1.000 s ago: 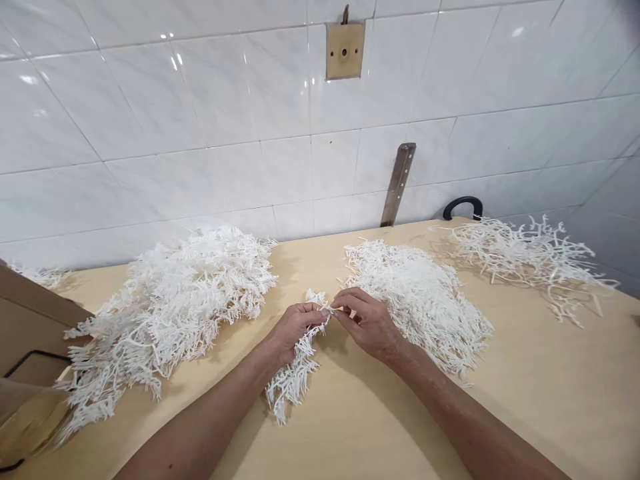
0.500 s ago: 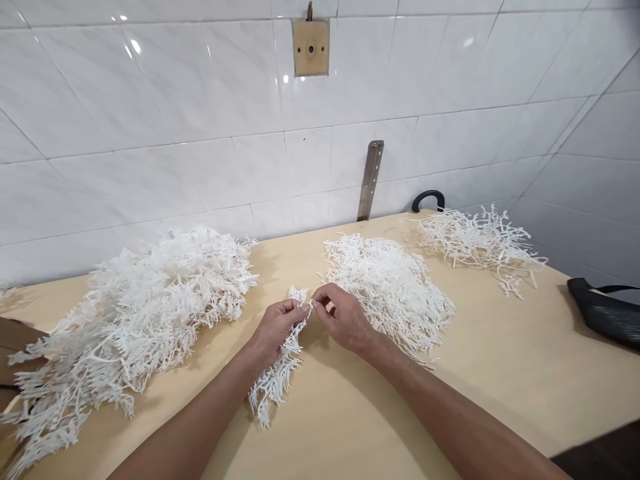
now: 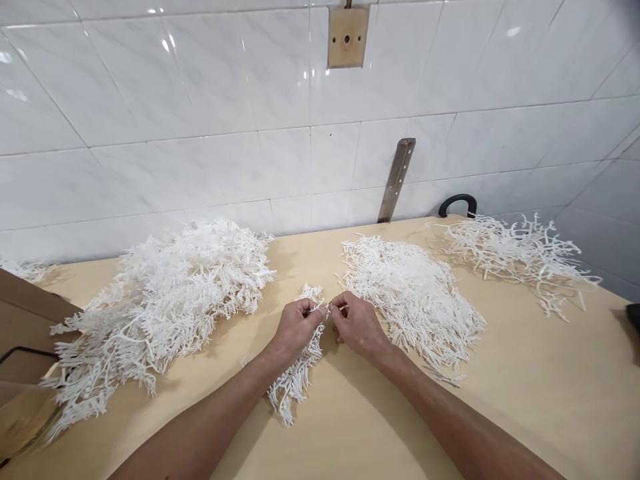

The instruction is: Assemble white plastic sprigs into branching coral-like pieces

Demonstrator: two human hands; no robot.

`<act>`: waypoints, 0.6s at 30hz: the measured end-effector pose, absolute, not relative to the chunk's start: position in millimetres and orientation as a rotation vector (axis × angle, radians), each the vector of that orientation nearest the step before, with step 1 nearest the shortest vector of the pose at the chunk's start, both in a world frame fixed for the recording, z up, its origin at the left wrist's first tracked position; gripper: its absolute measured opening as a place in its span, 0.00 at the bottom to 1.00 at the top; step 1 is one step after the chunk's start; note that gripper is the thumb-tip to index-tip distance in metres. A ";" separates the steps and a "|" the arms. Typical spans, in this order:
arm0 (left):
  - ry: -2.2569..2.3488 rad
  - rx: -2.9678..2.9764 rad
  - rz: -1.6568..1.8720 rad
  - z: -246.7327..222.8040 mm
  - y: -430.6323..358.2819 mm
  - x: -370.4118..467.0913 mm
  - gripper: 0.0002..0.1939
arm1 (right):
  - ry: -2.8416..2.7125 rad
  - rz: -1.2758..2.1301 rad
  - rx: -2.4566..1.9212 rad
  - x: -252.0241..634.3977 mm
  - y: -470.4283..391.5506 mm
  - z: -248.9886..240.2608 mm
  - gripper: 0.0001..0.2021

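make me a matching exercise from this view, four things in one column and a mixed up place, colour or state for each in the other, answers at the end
Column 1
1. left hand
2. wall plate
3. metal strip
4. curved handle

Column 2
A. black, arched at the far edge of the table
B. holding a bunch of white strands
C. brownish-grey, with a row of light spots
D. tan, square, near the top of the picture

Right pairs: 1-B, 2-D, 3-C, 4-A
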State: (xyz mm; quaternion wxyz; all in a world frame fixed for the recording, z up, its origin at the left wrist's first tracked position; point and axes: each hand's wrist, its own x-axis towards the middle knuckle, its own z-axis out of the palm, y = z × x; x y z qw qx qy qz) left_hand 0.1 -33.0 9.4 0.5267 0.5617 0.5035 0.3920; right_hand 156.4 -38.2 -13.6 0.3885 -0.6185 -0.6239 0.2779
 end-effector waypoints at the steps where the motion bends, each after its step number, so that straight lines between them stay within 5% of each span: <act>1: 1.195 1.347 0.936 10.5 -33.8 0.3 0.19 | -1.542 0.738 -1.619 158.9 -37.3 -12.7 0.04; 13: 1.132 1.179 0.987 11.3 -34.8 0.1 0.22 | -1.489 -0.153 -1.610 207.7 -23.3 -0.9 0.06; 18: 1.129 1.144 0.966 11.6 -33.5 -0.5 0.22 | -1.609 -0.188 -1.556 214.1 -22.1 -4.5 0.08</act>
